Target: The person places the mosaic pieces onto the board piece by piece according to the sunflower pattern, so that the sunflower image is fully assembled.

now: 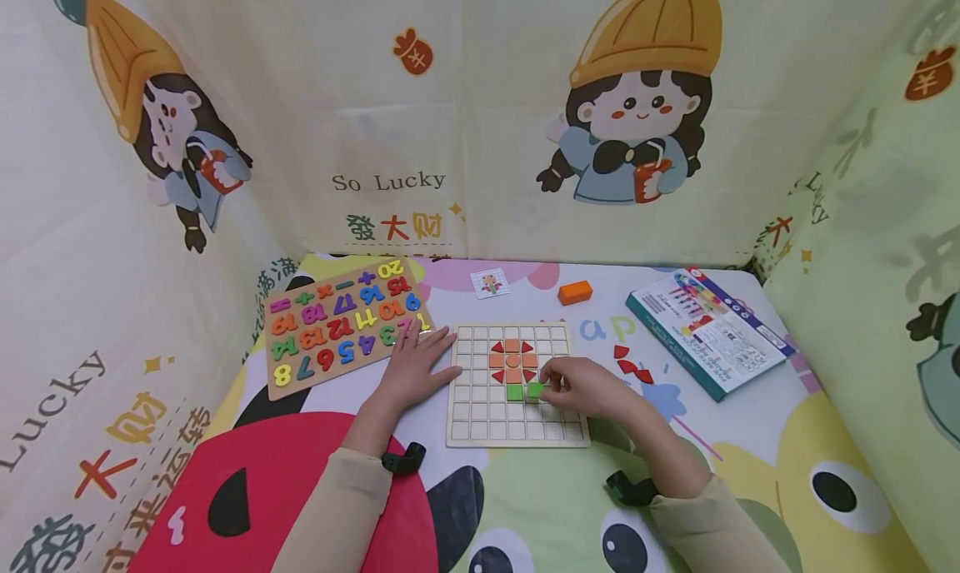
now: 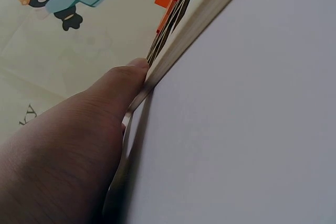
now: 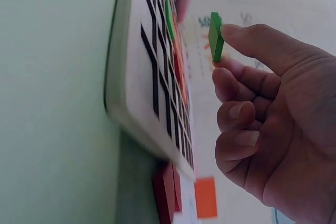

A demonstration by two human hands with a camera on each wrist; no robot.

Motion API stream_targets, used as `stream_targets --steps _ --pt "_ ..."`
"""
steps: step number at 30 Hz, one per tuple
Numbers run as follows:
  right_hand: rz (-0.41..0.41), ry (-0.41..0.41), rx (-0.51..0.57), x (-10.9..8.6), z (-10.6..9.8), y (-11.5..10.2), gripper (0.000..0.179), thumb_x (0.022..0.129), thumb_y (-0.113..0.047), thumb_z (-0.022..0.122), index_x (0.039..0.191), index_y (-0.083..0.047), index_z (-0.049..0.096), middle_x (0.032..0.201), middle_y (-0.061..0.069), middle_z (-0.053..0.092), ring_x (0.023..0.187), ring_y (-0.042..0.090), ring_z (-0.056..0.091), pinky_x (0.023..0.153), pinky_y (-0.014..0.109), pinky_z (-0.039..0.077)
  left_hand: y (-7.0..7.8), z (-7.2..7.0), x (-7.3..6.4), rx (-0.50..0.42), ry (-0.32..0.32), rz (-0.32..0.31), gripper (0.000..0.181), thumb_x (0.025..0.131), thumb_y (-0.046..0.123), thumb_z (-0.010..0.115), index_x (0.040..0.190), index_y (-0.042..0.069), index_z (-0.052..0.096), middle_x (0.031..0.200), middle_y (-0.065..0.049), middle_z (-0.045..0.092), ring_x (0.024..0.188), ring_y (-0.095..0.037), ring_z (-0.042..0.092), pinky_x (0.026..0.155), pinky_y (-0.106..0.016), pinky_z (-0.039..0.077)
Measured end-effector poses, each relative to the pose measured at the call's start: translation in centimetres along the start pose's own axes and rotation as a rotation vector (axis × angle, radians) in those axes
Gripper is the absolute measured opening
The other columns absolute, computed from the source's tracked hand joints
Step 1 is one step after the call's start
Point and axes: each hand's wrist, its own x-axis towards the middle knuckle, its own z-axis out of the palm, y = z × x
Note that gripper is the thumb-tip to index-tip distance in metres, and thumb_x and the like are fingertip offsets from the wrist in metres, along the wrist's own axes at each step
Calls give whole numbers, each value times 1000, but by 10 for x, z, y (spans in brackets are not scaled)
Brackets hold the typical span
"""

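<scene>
Beige sleeves (image 1: 337, 506) frame a square, pale wooden grid board (image 1: 497, 415) on a cartoon-print surface (image 1: 525, 485). A person's right hand (image 1: 583, 388), thumb and fingertip closed, pinches a square green tile (image 3: 215, 35) above the board, between its centre and right edge. The left hand (image 1: 411, 365), fingers spread straight without a grip, appears to touch the board's left edge with its thumb.

Two hands (image 1: 411, 369), two green tiles (image 1: 514, 392), one grid board (image 1: 480, 430)
</scene>
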Motion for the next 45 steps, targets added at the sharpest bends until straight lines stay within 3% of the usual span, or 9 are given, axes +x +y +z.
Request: stream_targets --steps 12,23,45 --pt "-81 -44 -44 9 21 -17 19 86 -33 77 97 -22 66 71 -12 56 72 7 55 66 24 47 0 0 -1 -2 -2 -1 73 90 68 52 153 34 37 162 8 33 155 -36 -2 124 -57 -5" --pt "-57 -60 -109 11 31 -15 21 84 -40 77 93 -29 62 70 -12 54 70 6 53 63 24 45 0 1 0 5 -11 -11 73 91 69 50 153 34 36 162 8 31 155 -35 -4 124 -55 -7" --pt "-42 -40 -149 11 34 -19 26 83 -42 78 92 -26 59 70 -11 52 68 7 51 60 24 41 0 0 0 5 -5 -4 73 90 69 51 153 34 36 162 7 32 155 -36 -2 124 -57 -4"
